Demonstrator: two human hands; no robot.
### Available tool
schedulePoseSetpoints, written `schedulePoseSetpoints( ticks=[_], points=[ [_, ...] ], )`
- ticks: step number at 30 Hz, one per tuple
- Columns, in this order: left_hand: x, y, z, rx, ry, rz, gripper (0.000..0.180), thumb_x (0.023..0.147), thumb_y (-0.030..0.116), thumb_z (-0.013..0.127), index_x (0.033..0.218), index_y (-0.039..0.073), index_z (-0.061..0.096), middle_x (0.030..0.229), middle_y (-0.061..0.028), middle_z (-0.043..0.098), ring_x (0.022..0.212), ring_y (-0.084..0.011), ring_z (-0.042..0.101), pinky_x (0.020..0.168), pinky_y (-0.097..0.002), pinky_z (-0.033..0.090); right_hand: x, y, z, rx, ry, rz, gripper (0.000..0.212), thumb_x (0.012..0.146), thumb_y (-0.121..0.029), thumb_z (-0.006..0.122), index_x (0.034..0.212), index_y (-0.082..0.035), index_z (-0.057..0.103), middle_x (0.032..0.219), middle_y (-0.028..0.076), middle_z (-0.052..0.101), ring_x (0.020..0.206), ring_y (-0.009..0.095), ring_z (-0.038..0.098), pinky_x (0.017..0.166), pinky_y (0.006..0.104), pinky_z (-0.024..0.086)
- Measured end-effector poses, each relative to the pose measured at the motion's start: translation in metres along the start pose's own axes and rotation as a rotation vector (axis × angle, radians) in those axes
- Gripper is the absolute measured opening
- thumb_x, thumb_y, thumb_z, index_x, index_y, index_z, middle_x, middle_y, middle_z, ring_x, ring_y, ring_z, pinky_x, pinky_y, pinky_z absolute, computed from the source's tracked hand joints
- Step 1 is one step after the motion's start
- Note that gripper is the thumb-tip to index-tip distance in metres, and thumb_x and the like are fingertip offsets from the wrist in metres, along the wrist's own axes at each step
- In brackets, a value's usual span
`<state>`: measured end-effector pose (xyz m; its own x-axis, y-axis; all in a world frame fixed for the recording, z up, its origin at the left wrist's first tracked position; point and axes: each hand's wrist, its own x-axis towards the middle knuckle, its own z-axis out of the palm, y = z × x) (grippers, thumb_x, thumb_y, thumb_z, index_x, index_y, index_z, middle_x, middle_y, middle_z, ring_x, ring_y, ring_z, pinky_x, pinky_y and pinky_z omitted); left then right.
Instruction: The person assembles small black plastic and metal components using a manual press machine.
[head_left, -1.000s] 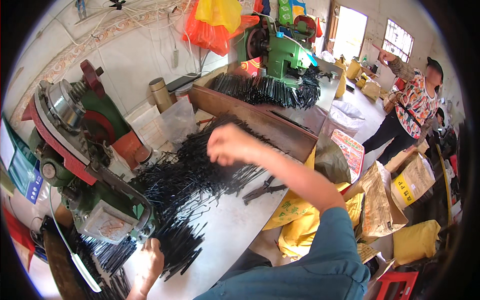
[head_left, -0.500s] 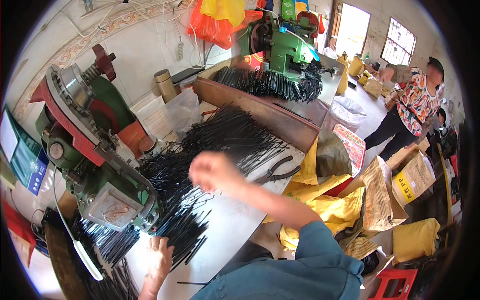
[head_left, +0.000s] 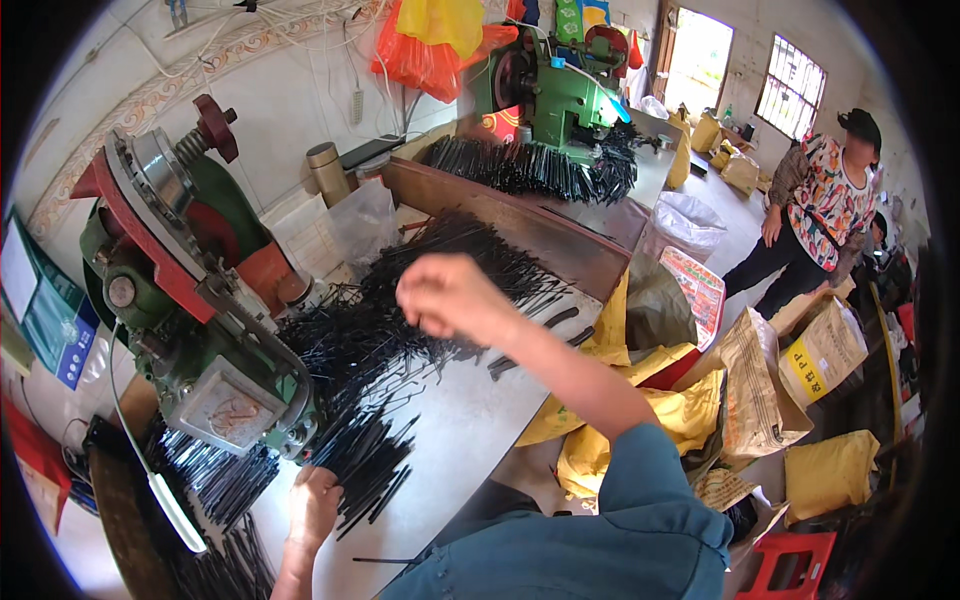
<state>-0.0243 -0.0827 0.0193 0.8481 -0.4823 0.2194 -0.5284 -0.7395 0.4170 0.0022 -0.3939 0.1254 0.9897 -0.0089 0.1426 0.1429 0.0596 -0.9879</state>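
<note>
My left hand is closed just below the head of a green press machine, its fingers bunched together; whatever they grip is too small to make out. Thin black rods lie in a bundle right beside it. Above a large heap of similar black rods, my right hand hangs with curled fingers, and I cannot see what is in them. Under my right forearm lie pliers, partly covered by it. A single black rod rests near the table's front edge.
A brown board divides my table from a second green machine with more rods. Yellow sacks and paper bags stand at the right by a red stool. A person stands beyond them.
My right hand has moved slightly right and up over the heap. My left hand's fingers have drawn together beneath the press head. The person at the right has lowered an arm.
</note>
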Motion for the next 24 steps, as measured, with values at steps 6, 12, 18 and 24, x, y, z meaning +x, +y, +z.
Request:
schedulePoseSetpoints(
  ticks=[6,12,18,24],
  points=[
    [0.007,-0.006,-0.003,-0.069,0.030,-0.005,0.008,0.065,0.005,0.060,0.071,0.003,0.056,0.070,-0.0128,0.054,0.062,-0.0293,0.054,0.057,-0.0348,0.043,-0.011,0.087,0.047,-0.009,-0.263,0.194,0.011,0.080,-0.009,0.052,0.082,0.002,0.051,0.065,0.008,0.055,0.042,0.007,0.046,0.034,0.0199,0.035],
    [0.015,0.021,-0.010,-0.148,0.179,0.015,0.007,0.074,0.007,0.053,0.077,0.003,0.058,0.070,-0.0136,0.055,0.061,-0.0297,0.054,0.055,-0.0344,0.042,-0.022,0.101,0.102,0.023,-0.401,0.221,0.013,0.080,-0.010,0.052,0.083,0.002,0.051,0.063,0.007,0.054,0.041,0.007,0.046,0.033,0.0188,0.035],
    [0.023,0.023,-0.004,-0.268,0.208,0.017,0.007,0.073,0.006,0.053,0.077,0.001,0.057,0.067,-0.0142,0.055,0.059,-0.0281,0.054,0.054,-0.0333,0.041,-0.017,0.110,0.121,0.008,-0.416,0.227,0.013,0.080,-0.011,0.050,0.075,0.000,0.053,0.057,0.003,0.053,0.042,0.007,0.047,0.034,0.0197,0.036],
    [0.017,0.013,-0.002,-0.254,0.088,-0.114,0.009,0.073,0.005,0.052,0.079,-0.001,0.056,0.065,-0.0147,0.055,0.056,-0.0284,0.055,0.053,-0.0333,0.042,-0.015,0.115,0.118,0.000,-0.366,0.292,0.012,0.080,-0.011,0.051,0.078,0.001,0.050,0.061,0.006,0.053,0.043,0.008,0.048,0.034,0.0194,0.035]
  ],
)
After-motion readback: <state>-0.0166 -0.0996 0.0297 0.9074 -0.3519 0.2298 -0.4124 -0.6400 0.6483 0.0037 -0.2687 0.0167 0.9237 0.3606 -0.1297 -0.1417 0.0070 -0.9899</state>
